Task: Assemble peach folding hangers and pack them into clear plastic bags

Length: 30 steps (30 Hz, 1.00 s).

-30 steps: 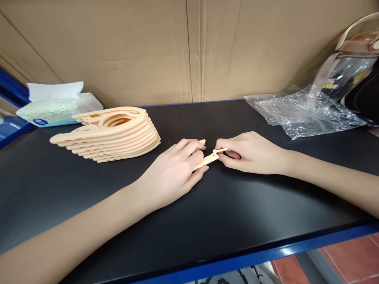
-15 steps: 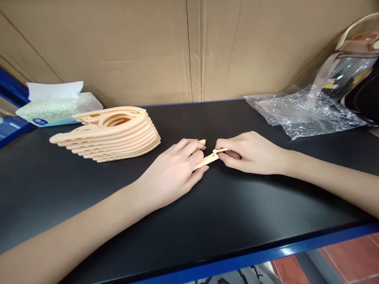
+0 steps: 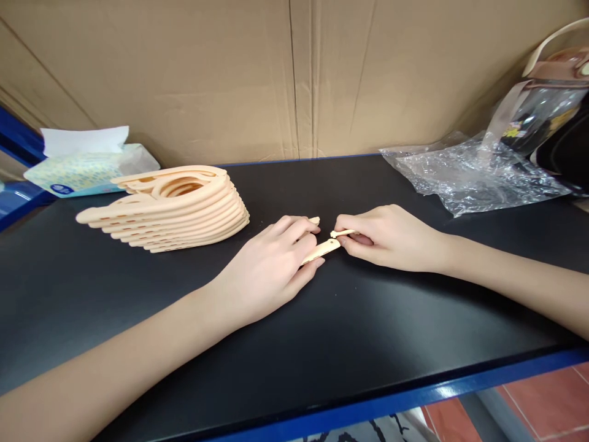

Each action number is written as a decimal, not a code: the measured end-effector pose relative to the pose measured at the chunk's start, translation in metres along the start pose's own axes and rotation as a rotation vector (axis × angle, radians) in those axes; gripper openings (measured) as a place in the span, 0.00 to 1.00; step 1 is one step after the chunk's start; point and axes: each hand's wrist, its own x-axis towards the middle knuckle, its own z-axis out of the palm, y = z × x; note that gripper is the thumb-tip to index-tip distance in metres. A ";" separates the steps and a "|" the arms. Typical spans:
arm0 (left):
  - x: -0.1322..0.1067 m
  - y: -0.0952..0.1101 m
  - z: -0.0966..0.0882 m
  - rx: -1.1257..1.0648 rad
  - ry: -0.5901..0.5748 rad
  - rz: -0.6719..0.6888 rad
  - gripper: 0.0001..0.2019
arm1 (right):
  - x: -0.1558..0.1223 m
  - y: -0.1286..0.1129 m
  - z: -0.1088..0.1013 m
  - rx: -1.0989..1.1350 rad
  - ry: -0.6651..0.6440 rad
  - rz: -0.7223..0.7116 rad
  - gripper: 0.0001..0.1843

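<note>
My left hand (image 3: 269,267) is closed over a flat cream plastic hanger arm (image 3: 322,250), whose rounded end with a small hole sticks out to the right. Another cream end (image 3: 314,220) shows past its fingertips; whether it belongs to the same piece is hidden under the hand. Between thumb and forefinger, my right hand (image 3: 389,238) pinches a thin cream plastic rod (image 3: 344,233) with a small knobbed tip. That tip sits just above the holed end; I cannot tell if they touch. Left of the hands lies a neat stack of cream plastic hangers (image 3: 202,205).
Both hands rest on a black table (image 3: 350,350) with a blue edge. A tissue pack (image 3: 87,169) stands behind the hanger stack. Crumpled clear plastic wrap (image 3: 473,175) lies at the right, beside a bottle with a handle (image 3: 552,101). Cardboard (image 3: 207,80) rises along the back.
The rod's tip in my right hand has shifted slightly up from the holed end, so the hole shows more plainly. My left hand has kept its place.
</note>
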 end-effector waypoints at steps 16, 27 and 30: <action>0.000 -0.001 0.001 0.009 0.017 0.014 0.15 | -0.001 0.000 0.000 0.001 -0.003 0.006 0.08; 0.001 -0.001 0.002 0.013 0.034 0.022 0.14 | 0.000 0.000 -0.001 0.001 -0.003 0.002 0.08; 0.001 -0.001 0.002 0.014 0.041 0.024 0.14 | 0.001 0.000 0.000 0.007 -0.003 -0.005 0.08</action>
